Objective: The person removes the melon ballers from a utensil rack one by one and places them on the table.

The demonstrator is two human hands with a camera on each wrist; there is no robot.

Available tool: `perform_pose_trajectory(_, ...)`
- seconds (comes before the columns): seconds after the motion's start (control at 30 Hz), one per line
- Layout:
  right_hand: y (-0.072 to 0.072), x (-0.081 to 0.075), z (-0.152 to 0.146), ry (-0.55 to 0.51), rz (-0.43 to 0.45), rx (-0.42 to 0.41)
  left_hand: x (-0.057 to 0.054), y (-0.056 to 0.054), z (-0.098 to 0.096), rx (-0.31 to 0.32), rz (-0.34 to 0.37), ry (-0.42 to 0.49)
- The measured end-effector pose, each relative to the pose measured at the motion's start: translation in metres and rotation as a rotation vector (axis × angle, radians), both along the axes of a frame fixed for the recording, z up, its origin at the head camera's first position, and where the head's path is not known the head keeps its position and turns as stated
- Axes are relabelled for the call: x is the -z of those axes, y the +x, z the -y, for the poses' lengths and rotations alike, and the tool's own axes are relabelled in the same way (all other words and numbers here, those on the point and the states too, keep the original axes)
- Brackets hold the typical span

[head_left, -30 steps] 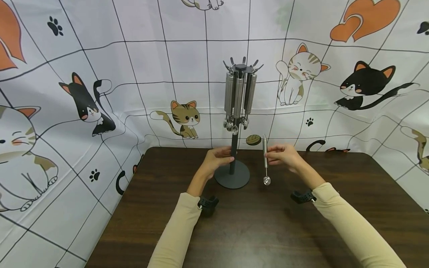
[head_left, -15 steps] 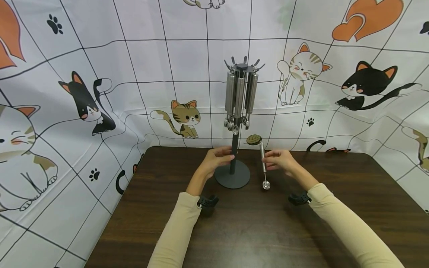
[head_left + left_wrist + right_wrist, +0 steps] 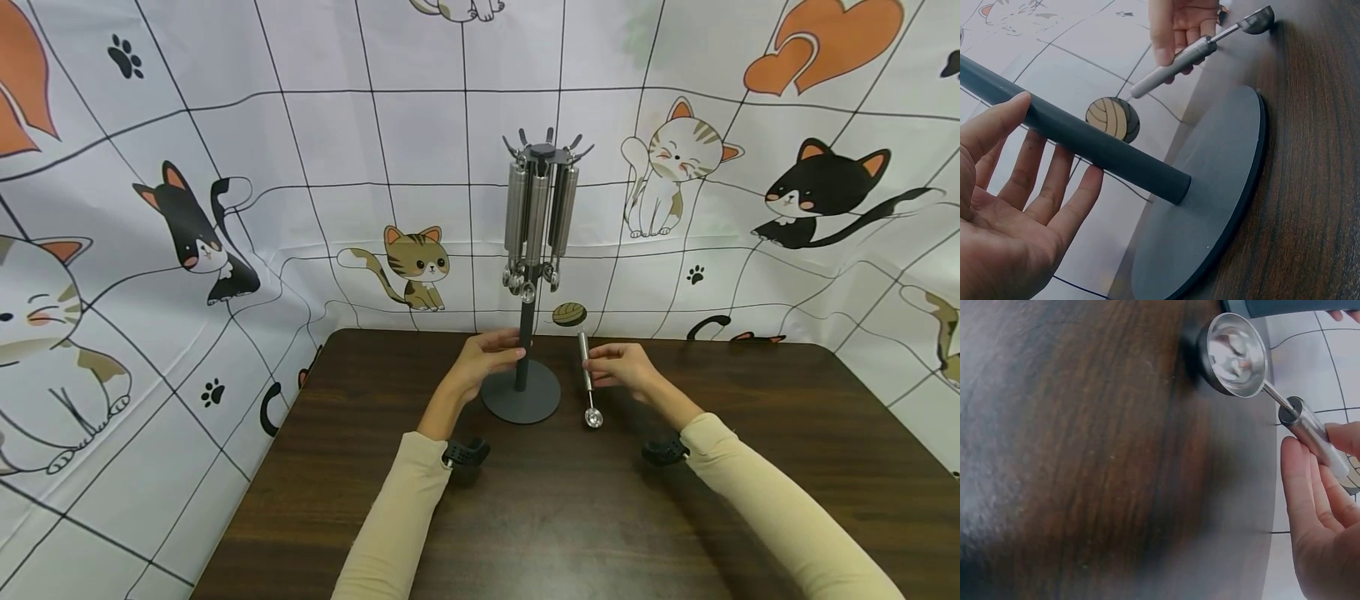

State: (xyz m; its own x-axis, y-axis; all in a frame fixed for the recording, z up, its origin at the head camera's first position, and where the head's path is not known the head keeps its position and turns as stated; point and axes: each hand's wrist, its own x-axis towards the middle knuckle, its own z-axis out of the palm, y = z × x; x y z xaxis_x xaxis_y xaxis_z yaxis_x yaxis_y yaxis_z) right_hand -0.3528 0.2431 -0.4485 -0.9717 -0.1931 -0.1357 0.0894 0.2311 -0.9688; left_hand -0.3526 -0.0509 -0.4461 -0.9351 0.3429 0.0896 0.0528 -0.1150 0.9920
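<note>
A dark grey utensil stand (image 3: 527, 317) rises from a round base (image 3: 517, 404) on the table. My left hand (image 3: 486, 360) holds its pole low down, thumb on one side and fingers on the other (image 3: 1079, 200). To the right of the stand, my right hand (image 3: 628, 367) pinches the handle of a small round-bowled metal scoop (image 3: 593, 417). The handle points up and the shiny bowl (image 3: 1237, 356) hangs down, at or just above the tabletop; whether it touches I cannot tell. Several similar metal utensils (image 3: 536, 212) hang from the stand's upper hooks.
The dark wooden table (image 3: 540, 525) extends in front and to both sides. Behind it hangs a white grid-patterned sheet (image 3: 315, 142) printed with cats. A dark strap device (image 3: 467, 452) sits on each wrist.
My right hand has lowered the scoop slightly and brought it a little left, towards the stand's base. The left hand keeps its place on the pole.
</note>
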Motion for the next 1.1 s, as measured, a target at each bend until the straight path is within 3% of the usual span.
perform_pose_trajectory(1.1,0.001,0.010,0.019,0.141,0.008,0.040,0.005,-0.002,-0.001,-0.011,-0.026,0.017)
